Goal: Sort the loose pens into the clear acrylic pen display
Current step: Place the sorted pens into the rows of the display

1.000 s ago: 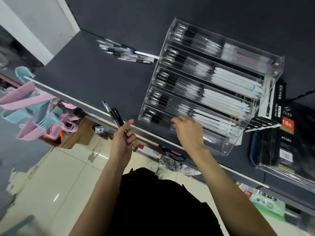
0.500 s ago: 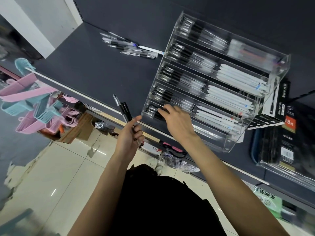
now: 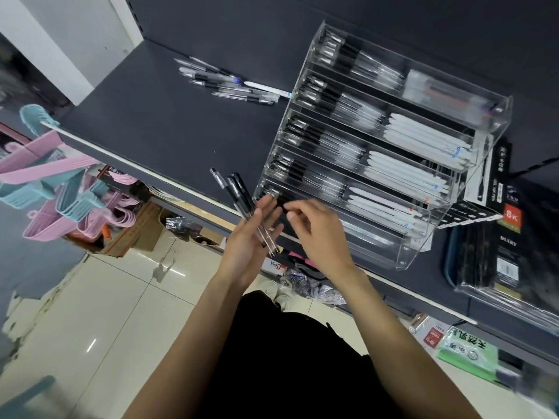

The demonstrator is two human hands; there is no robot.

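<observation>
1. Far to the left, pink and blue plastic hangers hang below the shelf. They have nothing to do with the job, so nobody touches them.

2. The dark shelf is flat and wide, so it is a good place to put things down. A little pile of loose pens lies on it, near the back and just left of the clear box. I think they wait there because they have not been sorted yet.

3. The left hand is held up over the shelf edge. Its fingers are almost straight, and a small bunch of black pens lies across the palm and fingers. The pens stick out past the fingertips. I think the hand is spread flat like a little tray, so one pen is easy to pick.

4. The right hand is right beside the left one, in front of the lowest row of the box. Its fingers are bent and the tips come close together. It is a bit blurry, so I cannot tell if it pinches a pen or has nothing.

5. The clear pen display stands on the shelf, tilted back like steps. Each row holds black pens on the left and white ones on the right. Like goes with like, so the black pens probably go on the left side.
</observation>
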